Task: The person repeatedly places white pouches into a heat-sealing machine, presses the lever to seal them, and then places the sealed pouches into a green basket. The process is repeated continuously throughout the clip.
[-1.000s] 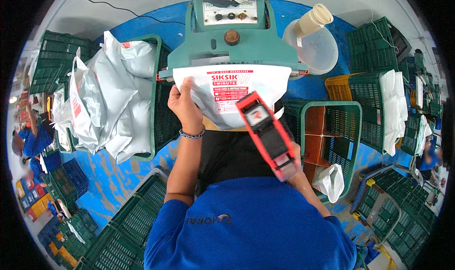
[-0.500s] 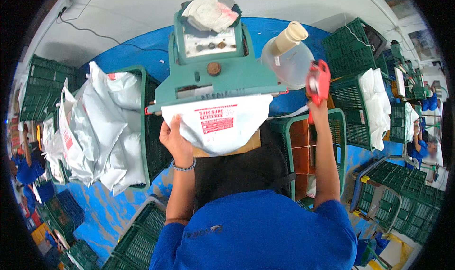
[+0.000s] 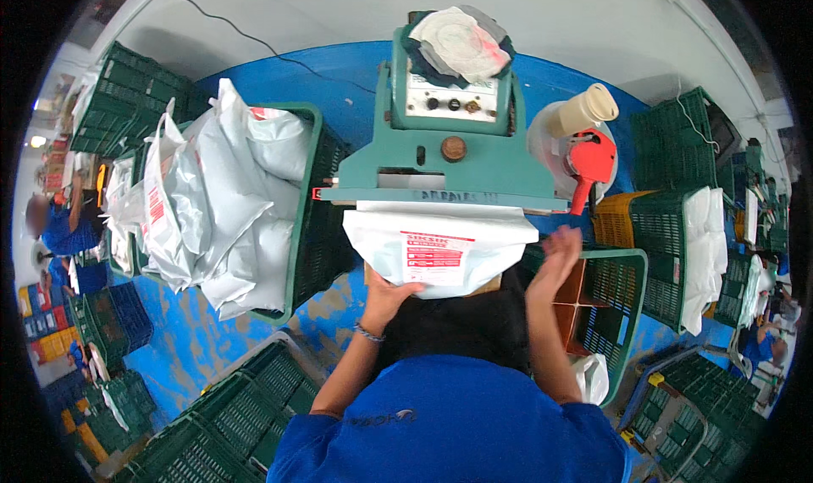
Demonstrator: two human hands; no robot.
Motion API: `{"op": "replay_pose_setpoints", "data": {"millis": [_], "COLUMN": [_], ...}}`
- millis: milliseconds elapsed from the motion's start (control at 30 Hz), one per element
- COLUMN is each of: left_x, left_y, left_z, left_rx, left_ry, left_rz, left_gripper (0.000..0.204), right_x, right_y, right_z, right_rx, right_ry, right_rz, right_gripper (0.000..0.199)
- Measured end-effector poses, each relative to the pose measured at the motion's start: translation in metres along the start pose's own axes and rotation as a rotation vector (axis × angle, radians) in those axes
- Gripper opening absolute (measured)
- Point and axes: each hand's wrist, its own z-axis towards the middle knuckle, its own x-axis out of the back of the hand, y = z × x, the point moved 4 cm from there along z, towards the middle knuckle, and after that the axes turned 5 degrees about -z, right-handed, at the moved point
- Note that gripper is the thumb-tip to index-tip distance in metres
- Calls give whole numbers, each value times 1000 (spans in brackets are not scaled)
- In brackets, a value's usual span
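A white plastic bag [image 3: 500,237] with red print hangs from the front of a green sealing machine [image 3: 500,159], its upper edge at the machine's bar. My left hand [image 3: 389,301] grips the bag's lower left edge, thumb over the front, other fingers hidden behind. My right hand [image 3: 555,263], slightly blurred, is in the air just right of the bag, fingers apart and empty. Beyond it, a red tape dispenser [image 3: 593,159] rests against a round translucent container [image 3: 542,131], next to a cream cylindrical cup [image 3: 586,110].
On the left stands a green crate [image 3: 306,229] heaped with filled white bags [image 3: 229,203]. Another green crate [image 3: 637,305] with brown dividers is right of my right arm. A folded cloth [image 3: 461,44] tops the machine. Stacked crates [image 3: 246,407] stand at lower left.
My right hand has let go of the red tape dispenser, now beside the cup, and come back toward the bag. My left hand keeps its hold. The whole view has shifted.
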Motion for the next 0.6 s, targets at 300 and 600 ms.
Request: {"op": "replay_pose_setpoints", "data": {"millis": [300,600], "left_x": [-17,-5], "left_y": [16,-7], "left_z": [-7,-8], "left_rx": [16,-47], "left_ry": [168,80], "left_rz": [95,233], "left_gripper": [87,82], "right_x": [-52,-34], "right_y": [65,99], "right_z": [-98,-106], "right_rx": [-262,-127], "right_ry": [-574,-543], "right_rz": [-65,-150], "right_gripper": [82,89]}}
